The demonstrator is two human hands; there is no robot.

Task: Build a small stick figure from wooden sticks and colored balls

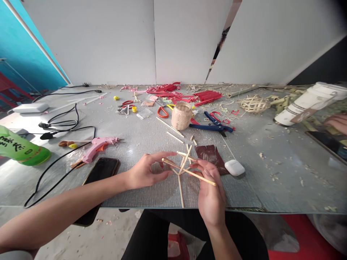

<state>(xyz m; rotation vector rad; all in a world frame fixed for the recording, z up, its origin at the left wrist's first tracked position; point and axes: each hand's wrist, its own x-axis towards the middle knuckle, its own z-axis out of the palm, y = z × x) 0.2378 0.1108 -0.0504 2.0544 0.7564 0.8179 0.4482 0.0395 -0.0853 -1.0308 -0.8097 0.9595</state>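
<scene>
A small frame of crossed thin wooden sticks [185,162] stands just above the table's near edge, between my two hands. My right hand [211,191] grips it from the right, thumb and fingers pinched on the sticks; one longer stick [202,177] slants across in front of the thumb. My left hand [148,169] reaches in from the left with index finger and thumb spread apart around the frame's left end, and seems not to grip it. Below the frame, a loose stick [181,191] points toward the table edge. Short stick pieces [175,137] lie just behind.
Behind stand a tan round container [181,116] and blue-handled cutters [211,124]. Sandpaper [211,159] and a white case [234,168] lie right. Leftward are a phone [104,169], a pink glue gun [99,146], cables and a green bottle [24,148]. Another person's hand [337,122] rests far right.
</scene>
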